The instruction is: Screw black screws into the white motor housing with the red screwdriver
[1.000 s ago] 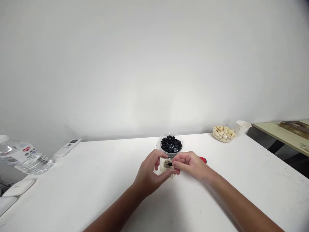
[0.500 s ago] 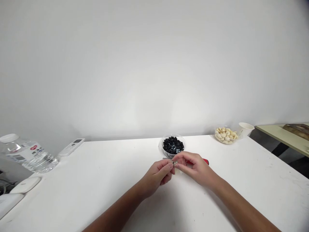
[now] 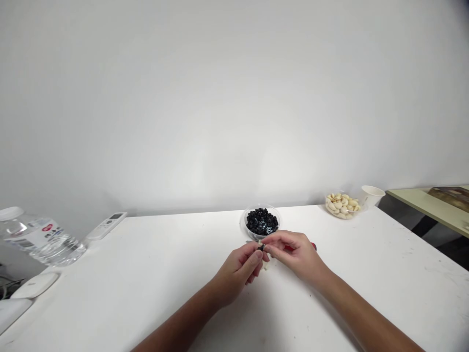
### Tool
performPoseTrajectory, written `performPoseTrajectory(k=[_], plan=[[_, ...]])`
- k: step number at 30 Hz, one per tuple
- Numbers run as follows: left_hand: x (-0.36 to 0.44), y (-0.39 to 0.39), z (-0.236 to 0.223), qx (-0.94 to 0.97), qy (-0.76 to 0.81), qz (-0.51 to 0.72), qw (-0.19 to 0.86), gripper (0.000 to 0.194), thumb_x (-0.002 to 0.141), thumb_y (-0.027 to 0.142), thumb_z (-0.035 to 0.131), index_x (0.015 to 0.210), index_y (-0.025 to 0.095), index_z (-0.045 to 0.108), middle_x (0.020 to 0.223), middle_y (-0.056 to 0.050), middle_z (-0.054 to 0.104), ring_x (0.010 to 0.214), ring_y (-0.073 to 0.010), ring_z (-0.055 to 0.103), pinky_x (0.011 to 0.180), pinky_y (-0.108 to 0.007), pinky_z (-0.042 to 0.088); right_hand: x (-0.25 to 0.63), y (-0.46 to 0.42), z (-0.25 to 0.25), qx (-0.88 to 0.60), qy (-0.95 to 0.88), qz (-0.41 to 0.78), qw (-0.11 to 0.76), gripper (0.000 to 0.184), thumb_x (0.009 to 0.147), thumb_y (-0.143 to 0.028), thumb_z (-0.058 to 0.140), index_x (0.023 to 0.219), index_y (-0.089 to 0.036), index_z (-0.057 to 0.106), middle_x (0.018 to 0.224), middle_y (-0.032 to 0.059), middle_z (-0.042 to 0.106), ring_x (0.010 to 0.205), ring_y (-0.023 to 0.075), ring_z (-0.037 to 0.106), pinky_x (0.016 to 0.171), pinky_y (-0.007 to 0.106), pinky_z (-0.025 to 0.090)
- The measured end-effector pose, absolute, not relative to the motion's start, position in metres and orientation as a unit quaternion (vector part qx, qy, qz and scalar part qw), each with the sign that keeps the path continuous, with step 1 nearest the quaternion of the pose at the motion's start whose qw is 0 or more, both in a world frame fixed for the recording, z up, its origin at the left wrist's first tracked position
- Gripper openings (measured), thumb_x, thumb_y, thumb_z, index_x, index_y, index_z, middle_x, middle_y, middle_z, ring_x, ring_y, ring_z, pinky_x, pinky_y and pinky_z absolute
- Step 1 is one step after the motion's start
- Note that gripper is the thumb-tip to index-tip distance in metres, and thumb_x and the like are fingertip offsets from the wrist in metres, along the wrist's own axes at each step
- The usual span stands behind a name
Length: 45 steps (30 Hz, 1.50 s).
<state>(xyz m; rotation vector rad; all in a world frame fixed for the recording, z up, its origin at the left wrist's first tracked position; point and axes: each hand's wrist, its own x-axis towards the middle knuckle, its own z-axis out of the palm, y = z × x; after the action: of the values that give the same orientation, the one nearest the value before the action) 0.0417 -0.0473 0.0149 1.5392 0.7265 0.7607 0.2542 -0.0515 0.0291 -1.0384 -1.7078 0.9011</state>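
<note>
Pinching a small black piece (image 3: 261, 248) between left hand (image 3: 236, 274) and right hand (image 3: 296, 256), the grip clenched on it.

Left hand (image 3: 234, 277) and right hand (image 3: 296, 256) pinch a small black piece (image 3: 261, 248).
A clear plastic tub (image 3: 261, 233) of black pieces (image 3: 261, 221) sits just beyond them.

Along the back edge of the table (image 3: 183, 254) sits a tub of small pieces (image 3: 261, 221), with a bowl of cashews (image 3: 342, 205) to its right and a paper cup (image 3: 372, 195) just beside that. Left stand a remote (image 3: 106, 226) and a water bottle (image 3: 40, 237); a second table (image 3: 417, 205) lies off right.
</note>
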Motion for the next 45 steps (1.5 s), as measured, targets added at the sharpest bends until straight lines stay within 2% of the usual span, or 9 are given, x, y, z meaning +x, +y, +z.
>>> performPoseTrajectory(k=[4,10,16,26,32,40,45], plan=[[0.043,-0.047,0.016,0.66,0.306,0.336,0.598,0.038,0.107,0.048,0.046,0.102,0.015,0.063,0.068,0.003,0.044,0.059,-0.0098,0.04,0.054,-0.022,0.033,0.253,-0.053,0.032,-0.4,-0.7,0.363,0.467,0.015,0.096,-0.033,0.068,0.1,-0.025,0.079,0.09,0.0049,0.075,0.078,0.0189,0.068,0.068,0.031,0.052],[0.044,-0.048,0.026,0.631,0.269,0.322,0.653,0.04,0.105,0.047,0.048,0.089,0.014,0.062,0.071,0.0,0.05,0.059,-0.0104,0.044,0.051,-0.022,0.033,0.253,-0.057,0.034,-0.39,-0.702,0.342,0.487,0.014,0.097,-0.032,0.067,0.101,-0.021,0.075,0.074,0.003,0.069,0.068,0.018,0.065,0.064,0.032,0.052],[0.046,-0.049,0.03,0.604,0.266,0.332,0.674,0.04,0.105,0.047,0.049,0.093,0.013,0.066,0.064,0.001,0.048,0.055,-0.0097,0.041,0.049,-0.021,0.031,0.255,-0.058,0.037,-0.358,-0.751,0.258,0.491,0.01,0.097,-0.031,0.068,0.099,-0.023,0.074,0.082,0.0047,0.073,0.066,0.0168,0.064,0.059,0.03,0.051],[0.043,-0.046,0.017,0.634,0.292,0.33,0.636,0.041,0.104,0.052,0.05,0.095,0.014,0.063,0.065,0.002,0.046,0.057,-0.0104,0.042,0.051,-0.022,0.033,0.256,-0.056,0.04,-0.347,-0.781,0.205,0.478,0.009,0.098,-0.027,0.068,0.101,-0.024,0.076,0.088,0.0047,0.077,0.076,0.0201,0.07,0.07,0.033,0.056],[0.041,-0.047,0.018,0.656,0.318,0.318,0.607,0.041,0.105,0.052,0.048,0.097,0.015,0.062,0.066,0.002,0.046,0.059,-0.0103,0.041,0.055,-0.022,0.034,0.257,-0.054,0.035,-0.354,-0.778,0.2,0.479,0.01,0.098,-0.028,0.068,0.1,-0.024,0.077,0.089,0.0041,0.078,0.076,0.0203,0.072,0.068,0.033,0.056],[0.04,-0.047,0.018,0.676,0.329,0.308,0.583,0.039,0.105,0.051,0.048,0.099,0.016,0.062,0.068,0.003,0.045,0.061,-0.0105,0.041,0.057,-0.022,0.035,0.258,-0.052,0.036,-0.366,-0.799,0.186,0.44,0.016,0.101,-0.032,0.063,0.096,-0.025,0.076,0.085,0.0034,0.077,0.069,0.0188,0.067,0.063,0.031,0.05],[0.039,-0.046,0.02,0.683,0.327,0.301,0.579,0.039,0.105,0.051,0.047,0.099,0.015,0.062,0.072,0.003,0.046,0.063,-0.0104,0.042,0.058,-0.023,0.035,0.257,-0.053,0.039,-0.372,-0.799,0.214,0.421,0.022,0.103,-0.03,0.058,0.09,-0.024,0.074,0.082,0.0019,0.074,0.071,0.0176,0.065,0.067,0.03,0.048]])
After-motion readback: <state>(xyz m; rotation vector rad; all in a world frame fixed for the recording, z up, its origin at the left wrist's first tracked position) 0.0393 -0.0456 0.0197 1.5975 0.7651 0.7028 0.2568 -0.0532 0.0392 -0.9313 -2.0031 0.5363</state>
